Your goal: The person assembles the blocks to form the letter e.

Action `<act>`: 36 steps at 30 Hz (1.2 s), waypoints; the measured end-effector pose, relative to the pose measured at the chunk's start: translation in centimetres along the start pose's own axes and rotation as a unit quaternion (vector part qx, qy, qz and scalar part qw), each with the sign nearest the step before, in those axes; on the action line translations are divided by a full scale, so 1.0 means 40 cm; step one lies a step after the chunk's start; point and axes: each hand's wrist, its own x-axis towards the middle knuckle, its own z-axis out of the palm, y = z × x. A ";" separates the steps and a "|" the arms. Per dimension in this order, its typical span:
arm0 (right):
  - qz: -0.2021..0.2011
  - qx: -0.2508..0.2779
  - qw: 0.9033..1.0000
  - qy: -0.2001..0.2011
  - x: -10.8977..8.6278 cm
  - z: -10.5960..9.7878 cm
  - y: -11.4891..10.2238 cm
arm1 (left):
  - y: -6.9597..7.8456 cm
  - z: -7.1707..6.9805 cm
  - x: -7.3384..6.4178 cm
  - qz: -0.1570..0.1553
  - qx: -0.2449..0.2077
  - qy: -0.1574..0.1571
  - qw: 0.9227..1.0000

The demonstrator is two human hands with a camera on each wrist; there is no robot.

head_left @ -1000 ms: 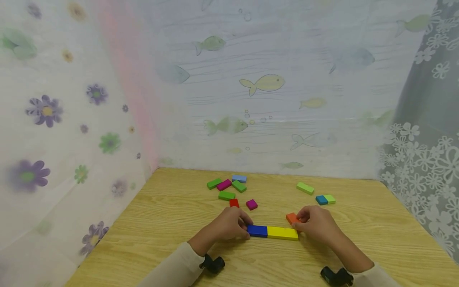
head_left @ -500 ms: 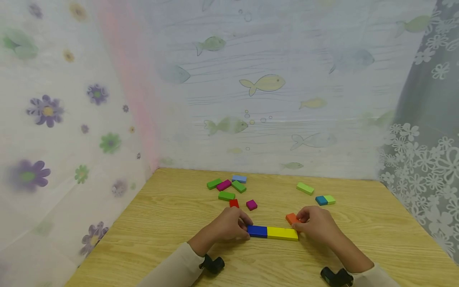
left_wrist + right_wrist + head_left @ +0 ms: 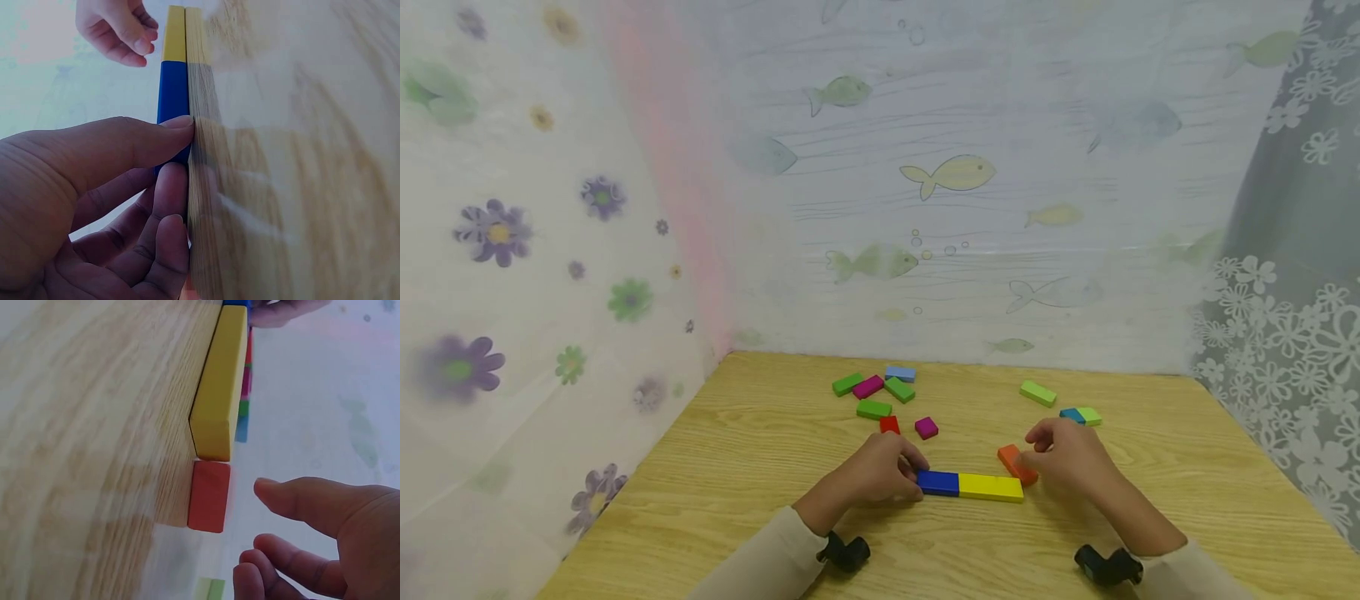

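In the head view my left hand (image 3: 874, 468) pinches the left end of a dark blue block (image 3: 938, 483) between thumb and fingers. A longer yellow block (image 3: 991, 487) lies end to end with it, forming one straight row. Just behind the row's right end, an orange block (image 3: 1010, 457) lies slanted on the table; its end face looks red in the right wrist view. My right hand (image 3: 1070, 454) hovers just to the right of that orange block, thumb and fingers apart, holding nothing. In the right wrist view a gap shows between the fingertips and the orange block (image 3: 209, 497).
On the wooden table (image 3: 737, 500), several green, magenta, light blue and red blocks (image 3: 889, 425) lie behind my left hand. A lime block (image 3: 1037, 393) and a joined teal and lime pair (image 3: 1088, 416) lie at the back right. Patterned sheets surround the table.
My right hand has let go of the orange block and drawn slightly back and to the right, uncovering more of it. The left hand and the blue and yellow blocks have stayed in place.
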 end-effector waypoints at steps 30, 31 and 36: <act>-0.027 -0.045 0.997 0.064 0.113 -0.045 0.060 | -0.007 0.000 0.004 0.006 0.000 -0.001 1.000; -0.026 -0.045 0.997 0.065 0.118 -0.046 0.062 | -0.007 -0.001 0.004 0.006 -0.001 -0.001 1.000; -0.015 -0.044 0.997 0.067 0.142 -0.045 0.082 | -0.009 -0.001 0.004 0.004 -0.003 -0.001 1.000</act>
